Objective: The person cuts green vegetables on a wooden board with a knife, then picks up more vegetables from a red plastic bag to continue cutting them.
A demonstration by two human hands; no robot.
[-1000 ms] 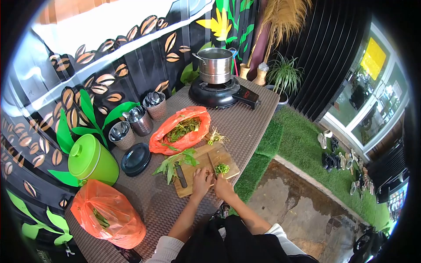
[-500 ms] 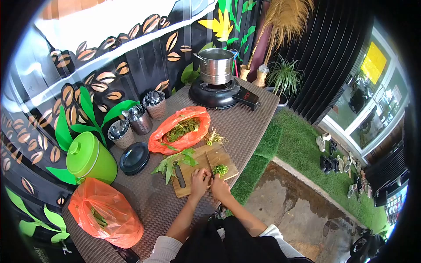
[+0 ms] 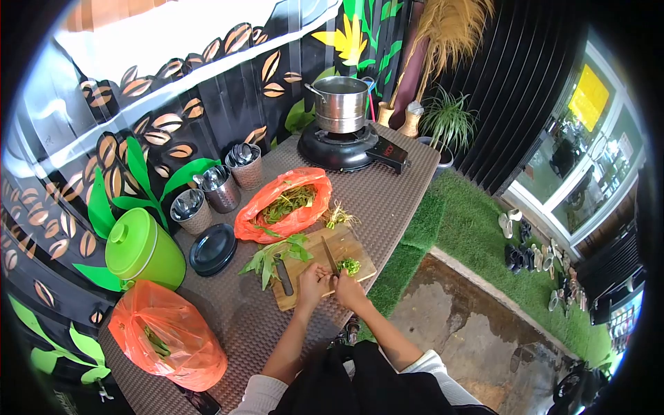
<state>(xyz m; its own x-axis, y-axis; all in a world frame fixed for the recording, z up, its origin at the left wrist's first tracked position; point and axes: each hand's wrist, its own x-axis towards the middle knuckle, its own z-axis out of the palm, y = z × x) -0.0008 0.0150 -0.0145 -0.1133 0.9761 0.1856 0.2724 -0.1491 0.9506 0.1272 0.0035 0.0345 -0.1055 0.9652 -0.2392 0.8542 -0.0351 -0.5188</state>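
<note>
The chopped greens [image 3: 350, 265] look bright and fine on the board [image 3: 315, 256]. My right hand [image 3: 348, 287] closes around the knife [image 3: 329, 253]; what my curled left hand [image 3: 312, 282] holds, I cannot tell. The brown table [image 3: 387, 187] stands beside a painted wall [image 3: 228, 90].

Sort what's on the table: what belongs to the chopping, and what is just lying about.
Chopping:
- knife, in the right hand
- cutting board
- chopped greens
- leafy sprigs, probably
- open orange bag of greens, probably

Lying about:
- pot on stove
- green lidded container
- dark plates
- cutlery cups
</note>
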